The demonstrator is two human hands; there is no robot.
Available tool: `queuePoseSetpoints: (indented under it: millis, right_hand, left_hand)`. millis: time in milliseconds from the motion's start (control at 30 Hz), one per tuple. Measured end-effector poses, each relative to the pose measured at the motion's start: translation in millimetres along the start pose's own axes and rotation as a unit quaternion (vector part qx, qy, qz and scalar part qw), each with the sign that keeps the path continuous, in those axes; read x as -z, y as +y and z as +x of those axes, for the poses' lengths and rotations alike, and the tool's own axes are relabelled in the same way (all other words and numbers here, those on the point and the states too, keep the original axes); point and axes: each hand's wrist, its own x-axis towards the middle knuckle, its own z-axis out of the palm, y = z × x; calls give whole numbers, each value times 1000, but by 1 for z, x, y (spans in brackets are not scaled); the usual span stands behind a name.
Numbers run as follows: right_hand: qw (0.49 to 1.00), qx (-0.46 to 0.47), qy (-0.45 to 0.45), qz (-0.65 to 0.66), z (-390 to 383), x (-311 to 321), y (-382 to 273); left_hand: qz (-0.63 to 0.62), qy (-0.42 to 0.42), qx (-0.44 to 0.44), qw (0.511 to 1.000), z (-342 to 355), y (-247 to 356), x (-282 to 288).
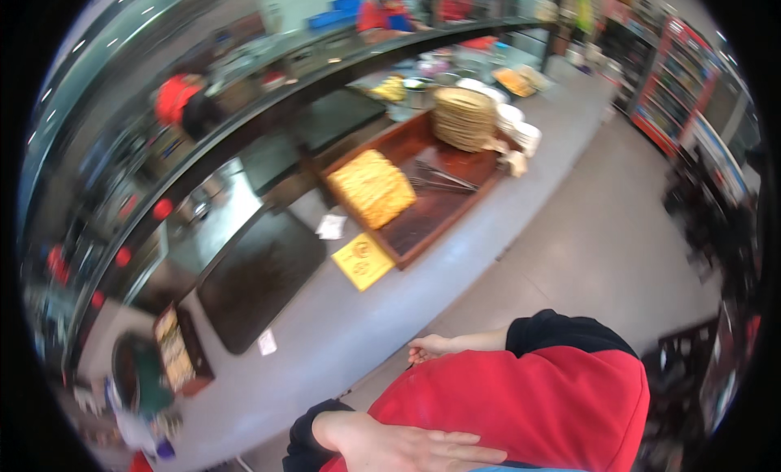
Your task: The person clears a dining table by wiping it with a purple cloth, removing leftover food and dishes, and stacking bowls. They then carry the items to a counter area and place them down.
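My left hand (399, 446) lies flat against the front of my red garment (504, 395), fingers stretched out and close together. It holds nothing that I can see. A bit of light blue cloth (529, 469) shows by its fingertips. My right hand (431, 347) hangs beside the grey counter's near edge, its fingers curled in. Whatever it may hold is hidden. Farther off on the counter (455, 268), out of reach of both hands, a wooden tray (443, 238) bears a yellow block of stacked flat food (372, 187), metal tongs (447, 177) and a pile of round woven plates (464, 118).
A yellow sign card (362, 261) leans by the tray. Left of it lie a dark flat griddle-like plate (260, 281), a box of small packets (175, 350) and a green bin (150, 382). Co-workers in red (175, 98) stand beyond the rail. A red drinks fridge (675, 85) stands far right.
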Motion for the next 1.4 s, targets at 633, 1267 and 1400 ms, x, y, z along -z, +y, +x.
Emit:
queuePoseSetpoints:
  millis: [633,1267,1400]
  right_hand:
    - [875,251,122,395,-109,174,98]
    - [707,358,192,580,-225,348,168]
    - [712,360,192,572,-231,398,157]
  left_hand:
    - [-228,-510,-6,829,211,-158,77]
    - [-399,-482,-218,749,439,-302,84]
    - [-406,-444,-215,769,449,-332,113]
